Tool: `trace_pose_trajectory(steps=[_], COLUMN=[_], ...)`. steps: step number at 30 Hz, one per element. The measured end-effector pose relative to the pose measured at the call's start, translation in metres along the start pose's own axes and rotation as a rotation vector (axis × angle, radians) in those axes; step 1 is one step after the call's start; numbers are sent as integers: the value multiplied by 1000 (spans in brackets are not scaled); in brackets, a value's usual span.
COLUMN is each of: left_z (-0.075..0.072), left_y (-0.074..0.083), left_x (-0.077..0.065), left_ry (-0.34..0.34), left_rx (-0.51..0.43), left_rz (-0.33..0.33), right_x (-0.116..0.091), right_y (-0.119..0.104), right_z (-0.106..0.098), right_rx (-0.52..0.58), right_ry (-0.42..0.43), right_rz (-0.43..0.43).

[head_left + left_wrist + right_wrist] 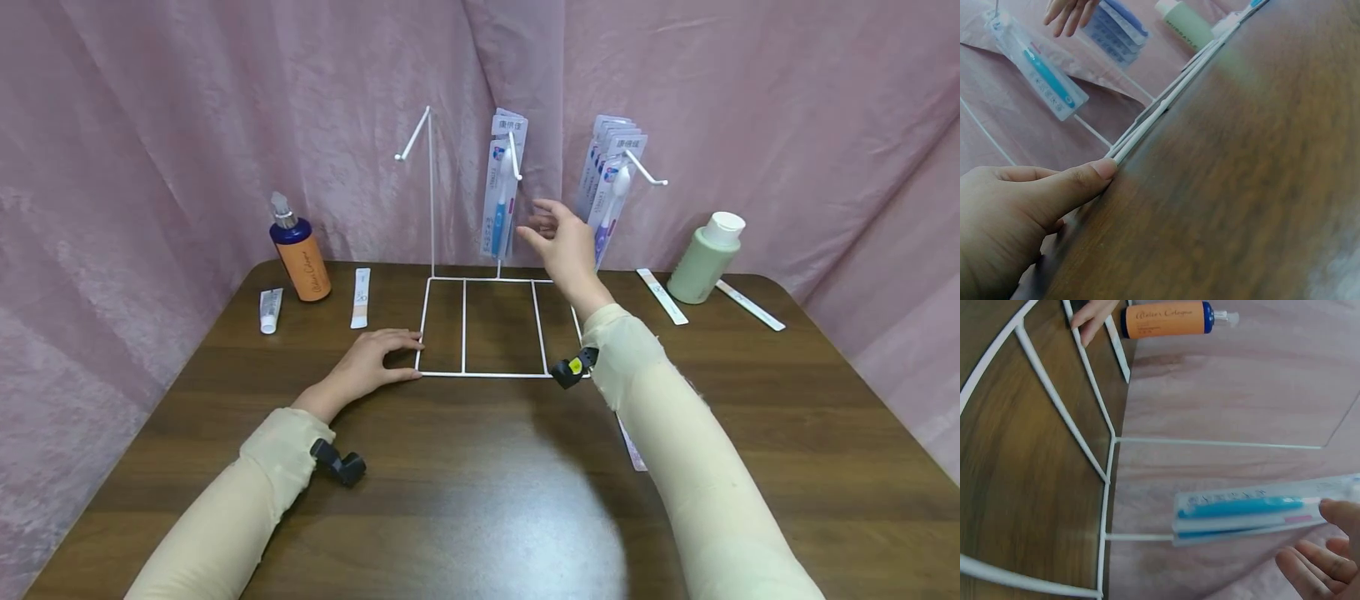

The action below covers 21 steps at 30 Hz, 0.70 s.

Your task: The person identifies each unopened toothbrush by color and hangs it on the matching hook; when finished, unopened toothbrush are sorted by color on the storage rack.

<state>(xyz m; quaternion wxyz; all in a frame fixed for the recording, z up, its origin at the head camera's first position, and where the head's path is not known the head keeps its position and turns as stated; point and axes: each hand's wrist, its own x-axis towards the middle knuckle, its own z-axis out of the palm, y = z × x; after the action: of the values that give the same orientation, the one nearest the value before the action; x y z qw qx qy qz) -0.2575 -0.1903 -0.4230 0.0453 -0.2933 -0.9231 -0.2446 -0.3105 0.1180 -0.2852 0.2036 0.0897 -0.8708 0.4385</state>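
My left hand (367, 367) rests at the front left corner of a white wire display rack (487, 375), its thumb at the front rail and its fingertips on the left rail. My right hand (562, 246) is raised between the middle and right hooks, thumb and fingers apart with nothing between them. To its left, blister-packed toothbrushes (498, 200) hang from the middle hook; the front one has a blue handle. Several more packed toothbrushes (611, 187), the front one purple-handled, hang from the right hook, partly behind the hand. The rack's left hook (412, 137) is bare.
An orange and blue pump bottle (305, 265), a small white tube (270, 311) and a slim white packet (361, 298) are at left. A green bottle (701, 262) stands at right between two slim packets. Another flat pack (632, 446) lies partly under my right forearm.
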Motion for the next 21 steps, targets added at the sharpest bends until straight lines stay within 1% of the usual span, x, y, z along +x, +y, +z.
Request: trace_pose_trajectory(steps=[4, 10, 16, 19, 21], left_z=[1, 0, -2, -2, -1], left_y=[-3, -4, 0, 1, 1], left_x=[-1, -3, -2, 0, 1], left_ry=[10, 10, 18, 13, 8], left_rx=[2, 12, -1, -4, -4], left_rz=[11, 10, 14, 13, 9], right_x=[-11, -29, -44, -54, -62], right_y=[4, 10, 15, 18, 21], right_z=[-15, -43, -68, -80, -88], right_rx=[-22, -143, -235, -267, -279], right_ry=[-58, -131, -208, -246, -273], right_rz=[-52, -120, -136, -133, -113])
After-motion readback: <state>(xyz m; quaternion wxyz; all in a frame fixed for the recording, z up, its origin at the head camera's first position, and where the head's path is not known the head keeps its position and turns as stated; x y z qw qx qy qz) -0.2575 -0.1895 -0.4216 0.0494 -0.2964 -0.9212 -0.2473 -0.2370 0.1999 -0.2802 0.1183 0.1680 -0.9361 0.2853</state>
